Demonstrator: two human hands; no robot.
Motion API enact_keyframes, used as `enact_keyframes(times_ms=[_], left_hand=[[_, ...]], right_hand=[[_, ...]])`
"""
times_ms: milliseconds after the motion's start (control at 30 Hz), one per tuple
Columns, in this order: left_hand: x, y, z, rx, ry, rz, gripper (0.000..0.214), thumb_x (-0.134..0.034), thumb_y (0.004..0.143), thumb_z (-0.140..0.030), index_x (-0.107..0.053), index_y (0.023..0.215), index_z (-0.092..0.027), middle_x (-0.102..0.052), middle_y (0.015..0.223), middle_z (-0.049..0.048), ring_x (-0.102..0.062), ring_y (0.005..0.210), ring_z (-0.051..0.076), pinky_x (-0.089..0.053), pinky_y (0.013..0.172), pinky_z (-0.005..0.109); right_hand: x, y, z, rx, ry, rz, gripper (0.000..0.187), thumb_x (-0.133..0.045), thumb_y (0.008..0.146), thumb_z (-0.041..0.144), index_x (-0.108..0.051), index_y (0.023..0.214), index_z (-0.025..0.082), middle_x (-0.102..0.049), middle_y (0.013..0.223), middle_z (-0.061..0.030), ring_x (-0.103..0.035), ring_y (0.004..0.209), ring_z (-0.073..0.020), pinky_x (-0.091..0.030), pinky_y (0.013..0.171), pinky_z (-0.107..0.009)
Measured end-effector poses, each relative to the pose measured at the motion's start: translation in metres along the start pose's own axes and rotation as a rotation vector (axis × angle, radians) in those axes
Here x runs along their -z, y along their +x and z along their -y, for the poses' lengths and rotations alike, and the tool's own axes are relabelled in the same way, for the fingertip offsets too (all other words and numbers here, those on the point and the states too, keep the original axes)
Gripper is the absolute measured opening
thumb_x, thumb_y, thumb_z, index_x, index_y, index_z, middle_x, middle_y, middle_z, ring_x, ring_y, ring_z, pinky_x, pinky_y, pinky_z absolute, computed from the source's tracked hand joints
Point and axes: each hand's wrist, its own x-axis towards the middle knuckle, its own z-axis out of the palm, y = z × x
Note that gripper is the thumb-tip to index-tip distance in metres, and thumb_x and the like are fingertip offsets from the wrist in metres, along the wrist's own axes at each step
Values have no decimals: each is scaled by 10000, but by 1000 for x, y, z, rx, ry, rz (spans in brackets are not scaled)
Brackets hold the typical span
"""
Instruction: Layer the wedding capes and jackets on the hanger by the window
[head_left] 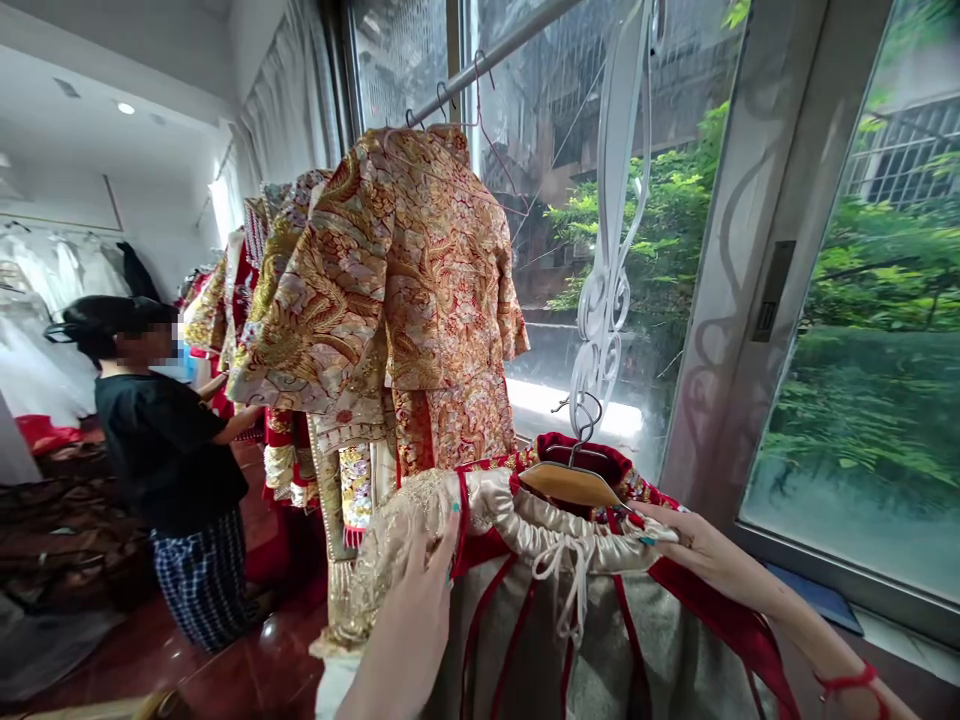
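A grey skirt point(540, 630) with red trim and a gathered cream waistband tied in a bow point(566, 560) hangs in front of me. Inside its opening shows a wooden hanger point(574, 485) with metal hooks, over a red embroidered garment point(649, 490). At the left edge, my left hand point(416, 605) closes its fingers on the skirt by the red trim, beside a cream beaded sleeve point(386, 535). On the other side my right hand point(701, 550) pinches the waistband's end between thumb and fingers.
Gold brocade jackets point(442, 270) hang on a metal rail point(495, 62) ahead, more costumes to the left. A white scrolled metal post point(604, 300) stands before the windows. A co-worker in black point(169, 450) handles garments at left. A blue flat object point(814, 598) lies on the sill.
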Motion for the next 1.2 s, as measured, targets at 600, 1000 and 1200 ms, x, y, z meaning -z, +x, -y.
enact_keyframes(times_ms=[600,1000,1200], left_hand=[[6,63,61,48,-267,-159,589,-636,712,-415,-463,1245,-230,-544,1262,118,-528,1207,300,-441,1014,463],[28,76,66,154,-578,-196,541,-745,596,-600,-696,942,-186,-757,978,102,-678,952,273,-509,886,372],[58,122,55,93,-623,-115,528,-799,550,-582,-711,871,-173,-755,872,83,-679,856,245,-520,781,333]], right_hand=[[1,1,3,12,54,15,605,-522,899,552,-551,1378,183,-584,1380,-129,-521,1278,-360,-370,1110,-501],[8,5,26,39,91,138,542,-508,841,258,-549,1380,228,-636,1325,-38,-613,1136,-284,-427,1051,-416],[13,6,35,19,130,190,514,-540,840,367,-604,1328,219,-706,1190,-35,-610,1125,-308,-452,1012,-423]])
